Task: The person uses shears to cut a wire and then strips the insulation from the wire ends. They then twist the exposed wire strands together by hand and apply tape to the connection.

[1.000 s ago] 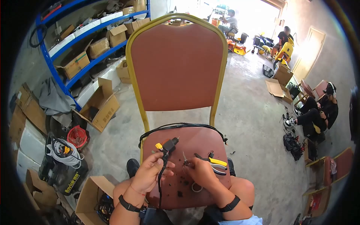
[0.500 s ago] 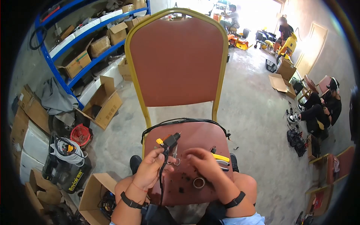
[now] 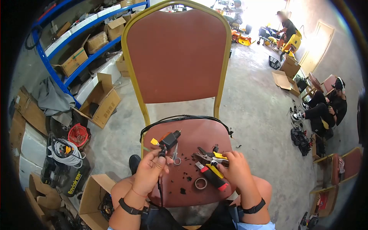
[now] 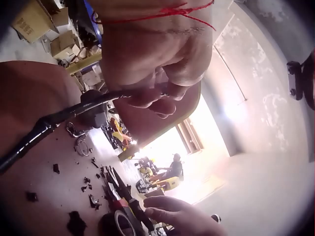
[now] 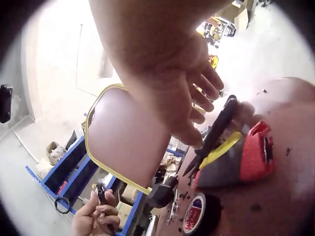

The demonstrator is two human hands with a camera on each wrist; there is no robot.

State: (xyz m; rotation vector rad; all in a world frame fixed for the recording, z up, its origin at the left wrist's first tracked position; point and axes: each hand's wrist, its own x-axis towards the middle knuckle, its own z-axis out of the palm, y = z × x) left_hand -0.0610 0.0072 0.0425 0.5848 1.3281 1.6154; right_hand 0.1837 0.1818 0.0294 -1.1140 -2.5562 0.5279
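Note:
My left hand (image 3: 149, 172) pinches a black tape-wrapped cable (image 4: 49, 123) between thumb and fingers, left of the chair seat's middle. A yellow connector (image 3: 154, 141) shows just above the fingertips. Behind it on the seat lies a black boxy tool (image 3: 170, 140) with an orange part and a thin tip. Small scissors (image 3: 176, 158) lie beside that hand. At the right, my right hand (image 3: 238, 172) has its fingers loosely bent over the yellow-handled pliers (image 3: 207, 156), thumb at a handle. A red and black utility knife (image 3: 213, 178) lies against the pliers.
A tape roll (image 3: 201, 184) and black scraps (image 3: 183, 190) lie on the red chair seat (image 3: 172, 199). Coiled black cable (image 3: 184, 117) runs along its back edge. An open carton (image 3: 90, 199) stands at the left knee. Another person (image 3: 333, 103) sits at the right.
My right hand has let go of the scissors, which now lie on the seat, and has moved right to the pliers. The utility knife has come into view. My left hand keeps the cable.

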